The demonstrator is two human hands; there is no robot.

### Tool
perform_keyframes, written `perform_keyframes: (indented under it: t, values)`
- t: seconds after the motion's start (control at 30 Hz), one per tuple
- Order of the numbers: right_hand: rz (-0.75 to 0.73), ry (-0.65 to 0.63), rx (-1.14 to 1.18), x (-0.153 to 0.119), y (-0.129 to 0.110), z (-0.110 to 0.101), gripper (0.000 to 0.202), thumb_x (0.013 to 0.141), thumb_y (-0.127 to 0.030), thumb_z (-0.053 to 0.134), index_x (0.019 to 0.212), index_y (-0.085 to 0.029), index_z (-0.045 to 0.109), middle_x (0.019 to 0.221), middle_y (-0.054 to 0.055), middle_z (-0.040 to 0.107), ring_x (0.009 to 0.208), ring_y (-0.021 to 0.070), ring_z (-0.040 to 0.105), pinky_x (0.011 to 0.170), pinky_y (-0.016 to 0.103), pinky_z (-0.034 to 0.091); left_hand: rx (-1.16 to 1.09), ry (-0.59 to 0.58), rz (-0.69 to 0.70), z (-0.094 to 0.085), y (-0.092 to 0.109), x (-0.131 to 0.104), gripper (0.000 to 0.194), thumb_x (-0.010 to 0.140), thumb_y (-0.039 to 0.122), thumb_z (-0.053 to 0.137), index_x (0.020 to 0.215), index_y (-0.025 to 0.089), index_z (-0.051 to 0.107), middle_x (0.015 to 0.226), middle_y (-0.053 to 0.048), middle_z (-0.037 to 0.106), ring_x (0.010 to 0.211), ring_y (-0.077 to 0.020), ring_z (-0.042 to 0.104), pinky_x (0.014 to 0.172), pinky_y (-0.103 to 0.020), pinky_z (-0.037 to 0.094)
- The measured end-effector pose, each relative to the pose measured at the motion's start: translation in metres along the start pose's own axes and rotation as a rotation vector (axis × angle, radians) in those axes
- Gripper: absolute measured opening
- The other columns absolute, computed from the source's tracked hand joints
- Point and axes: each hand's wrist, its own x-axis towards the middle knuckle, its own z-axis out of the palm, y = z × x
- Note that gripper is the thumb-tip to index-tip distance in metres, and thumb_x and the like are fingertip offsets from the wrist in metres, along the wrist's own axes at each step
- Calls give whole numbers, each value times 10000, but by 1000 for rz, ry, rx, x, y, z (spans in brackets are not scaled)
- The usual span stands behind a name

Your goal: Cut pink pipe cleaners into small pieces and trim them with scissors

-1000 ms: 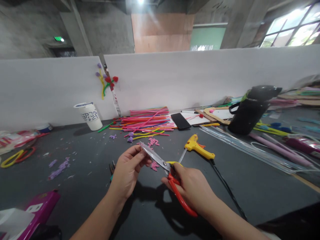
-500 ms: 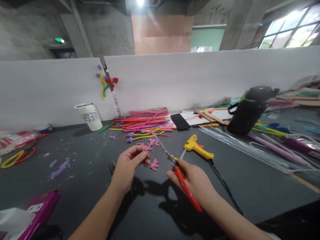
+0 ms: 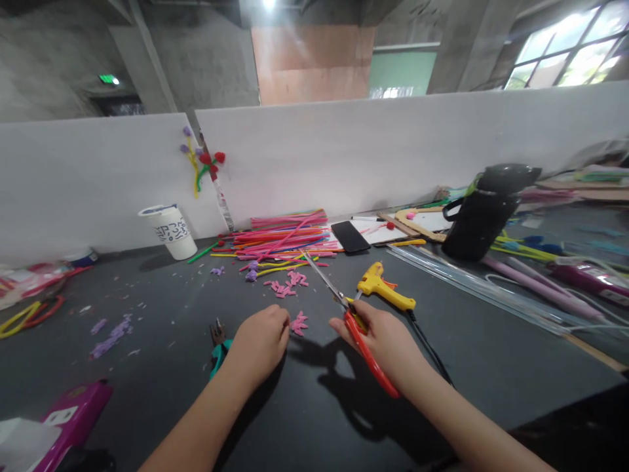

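Note:
My right hand [image 3: 386,334] is wrapped round the red handle of a pair of scissors [image 3: 362,351], whose long metal blades point up and away to the left. My left hand [image 3: 263,337] is low over the dark table with its fingers curled together. Its fingertips are mostly hidden and touch or nearly touch a small heap of cut pink pipe cleaner pieces [image 3: 299,324]. Whether anything is pinched there I cannot make out. More pink pieces [image 3: 287,283] lie just beyond. Turquoise-handled pliers [image 3: 219,347] rest left of my left wrist, partly covered by it.
A yellow glue gun [image 3: 386,288] with a black cord lies beyond my right hand. Behind are bundled pipe cleaners [image 3: 282,239], a phone [image 3: 350,236], a white cup [image 3: 171,233] and a black jug [image 3: 484,213]. Purple pieces [image 3: 113,335] are scattered at left.
My left hand has turned over and dropped toward the near pink heap, uncovering the pieces beyond and the pliers. The scissors stay in my right hand. The view has shifted slightly.

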Motion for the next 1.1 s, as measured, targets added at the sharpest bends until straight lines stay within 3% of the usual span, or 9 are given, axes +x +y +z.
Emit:
perform_keyframes:
  t: [0.23,0.37,0.53,0.73,1.1]
  values:
    - [-8,44,-52,1,2,2,321,735,-528,413,664,-216,438,584,4,554,515,152,487,458,214,236,3,31,-70,1,-12,4,212,795,224,356,723,193,553,743,-25,560,715,-147,531,644,-242,370]
    - [-5,61,-50,4,3,4,361,738,-561,396,686,-210,464,588,11,566,525,159,510,458,218,237,2,67,-142,-2,-23,11,189,746,133,387,850,181,537,827,-35,577,738,-143,534,662,-240,390]
    - [-30,51,-42,5,0,5,361,741,-554,398,742,-206,493,608,16,581,546,164,528,465,223,242,49,17,-96,0,-28,28,170,742,145,416,798,184,571,820,-38,581,747,-147,540,668,-235,394]
    - [-64,58,-38,3,-4,2,354,740,-536,413,777,-200,518,632,22,599,575,173,547,480,228,254,176,16,-77,16,-33,49,222,778,106,337,804,143,555,839,-93,555,788,-174,526,719,-277,378]
    - [-49,40,-38,2,0,0,355,738,-529,423,807,-201,542,692,25,619,617,176,564,494,232,265,244,16,-55,19,-40,50,198,789,126,340,820,145,535,836,-85,542,800,-178,518,726,-279,377]
